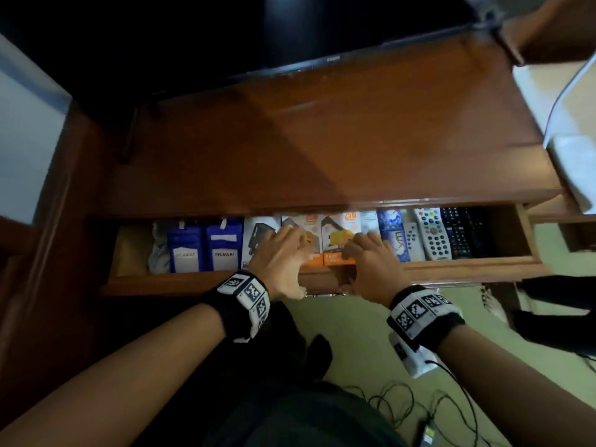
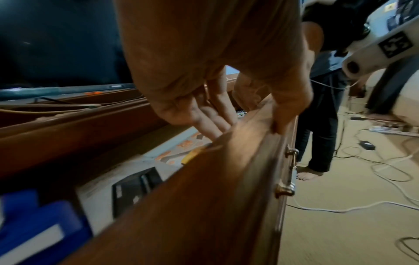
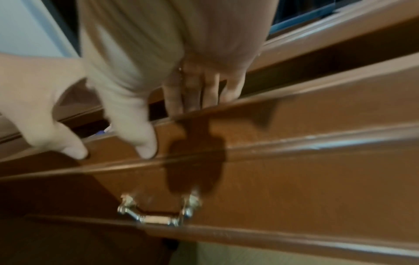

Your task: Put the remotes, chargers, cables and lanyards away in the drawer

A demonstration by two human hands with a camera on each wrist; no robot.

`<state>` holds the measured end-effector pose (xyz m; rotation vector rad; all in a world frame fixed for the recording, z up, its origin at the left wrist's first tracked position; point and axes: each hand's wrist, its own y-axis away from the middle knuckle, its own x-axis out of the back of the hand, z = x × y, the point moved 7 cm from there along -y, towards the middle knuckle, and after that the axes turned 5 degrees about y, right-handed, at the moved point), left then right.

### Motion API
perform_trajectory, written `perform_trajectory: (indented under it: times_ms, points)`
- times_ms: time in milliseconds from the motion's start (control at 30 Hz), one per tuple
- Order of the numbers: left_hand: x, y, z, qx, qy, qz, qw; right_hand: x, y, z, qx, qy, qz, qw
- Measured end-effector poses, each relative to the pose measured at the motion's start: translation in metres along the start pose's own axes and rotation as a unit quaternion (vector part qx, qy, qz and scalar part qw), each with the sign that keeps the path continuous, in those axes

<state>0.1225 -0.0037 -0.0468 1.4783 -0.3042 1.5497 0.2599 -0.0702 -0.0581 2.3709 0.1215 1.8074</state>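
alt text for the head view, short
Both hands, left hand and right hand, grip the front edge of a part-open wooden drawer. Inside stand blue lanyard cards, charger boxes and remotes in a row.

The brown wooden drawer [image 1: 467,265] holds blue lanyard pouches [image 1: 206,246], orange charger boxes [image 1: 335,237] under the fingers, and grey and black remotes [image 1: 448,232] beyond them.

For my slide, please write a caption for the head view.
Both hands grip the front of the half-open drawer filled with remotes.
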Motion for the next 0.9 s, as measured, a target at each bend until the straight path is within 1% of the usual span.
perform_trajectory:
  times_ms: [67, 100, 133, 200, 267, 300, 367, 467, 533, 600, 700, 767, 833, 900]
  points:
    - [0.019, -0.013, -0.012, -0.003, -0.028, 0.073, 0.997, 0.018, -0.016, 0.008, -0.046, 0.062, 0.061, 0.995]
    - [0.027, -0.019, -0.016, -0.006, -0.03, 0.099, 0.995, 0.024, -0.023, 0.012, -0.07, 0.08, 0.076, 0.991]
    - [0.034, -0.026, -0.021, -0.004, -0.029, 0.12, 0.992, 0.029, -0.031, 0.016, -0.09, 0.086, 0.083, 0.989]
    - [0.044, -0.039, -0.039, 0.03, -0.018, 0.137, 0.99, 0.036, -0.048, 0.023, -0.122, 0.081, 0.072, 0.987]
    - [0.051, -0.05, -0.061, 0.079, -0.003, 0.123, 0.989, 0.039, -0.067, 0.029, -0.149, 0.071, 0.035, 0.986]
    - [0.055, -0.055, -0.069, 0.093, 0.001, 0.112, 0.989, 0.04, -0.075, 0.03, -0.156, 0.068, 0.02, 0.985]
    - [0.062, -0.066, -0.075, 0.097, -0.001, 0.094, 0.991, 0.044, -0.091, 0.032, -0.154, 0.075, 0.008, 0.985]
    - [0.066, -0.075, -0.066, 0.092, -0.036, 0.081, 0.992, 0.044, -0.107, 0.034, -0.141, 0.117, -0.021, 0.983]
    - [0.062, -0.078, -0.061, 0.092, -0.058, 0.064, 0.992, 0.041, -0.109, 0.036, -0.134, 0.134, -0.03, 0.981]
    - [0.065, -0.08, -0.06, 0.092, -0.068, 0.07, 0.991, 0.041, -0.11, 0.035, -0.126, 0.139, -0.027, 0.982]
    - [0.07, -0.079, -0.06, 0.094, -0.065, 0.062, 0.991, 0.042, -0.108, 0.035, -0.115, 0.143, -0.04, 0.982]
    - [0.081, -0.078, -0.061, 0.1, -0.032, 0.059, 0.993, 0.042, -0.107, 0.036, -0.105, 0.124, -0.054, 0.985]
    - [0.098, -0.076, -0.07, 0.119, 0.073, 0.084, 0.987, 0.046, -0.109, 0.039, -0.098, 0.081, -0.074, 0.989]
    - [0.11, -0.069, -0.084, 0.139, 0.21, 0.133, 0.958, 0.067, -0.11, 0.045, -0.081, -0.009, -0.076, 0.994]
